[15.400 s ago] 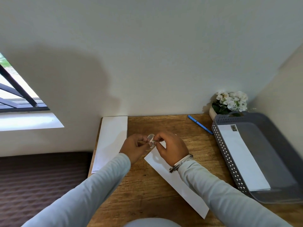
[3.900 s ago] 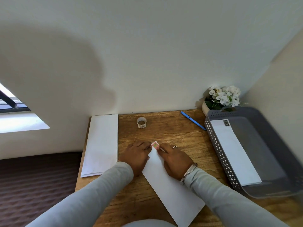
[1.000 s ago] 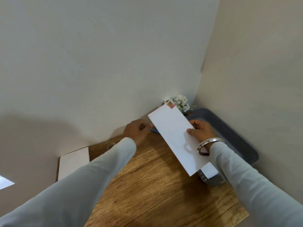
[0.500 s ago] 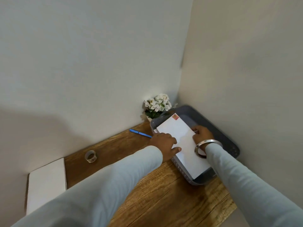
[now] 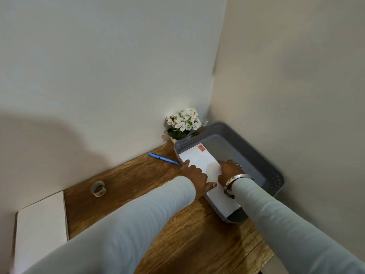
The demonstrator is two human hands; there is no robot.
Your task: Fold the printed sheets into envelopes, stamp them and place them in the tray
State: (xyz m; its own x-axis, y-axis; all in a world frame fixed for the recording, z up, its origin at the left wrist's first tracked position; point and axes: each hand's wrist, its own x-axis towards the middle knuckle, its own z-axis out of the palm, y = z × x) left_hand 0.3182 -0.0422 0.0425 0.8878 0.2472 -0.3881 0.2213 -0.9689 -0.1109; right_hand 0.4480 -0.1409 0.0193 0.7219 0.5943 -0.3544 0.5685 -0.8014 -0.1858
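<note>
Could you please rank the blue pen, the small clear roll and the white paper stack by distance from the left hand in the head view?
From the left hand:
1. Blue pen, just left of it.
2. Small clear roll, mid-desk.
3. White paper stack, desk's far left.

No text, nos. or labels I can read anywhere. The stamp [image 5: 201, 148] at the envelope [image 5: 199, 159] corner, just beyond my right hand [image 5: 230, 172], is a reddish blur w/ no legible print. The tape roll [image 5: 98, 188], well to the left of my left hand [image 5: 196, 177], has markings too small to make out.
</note>
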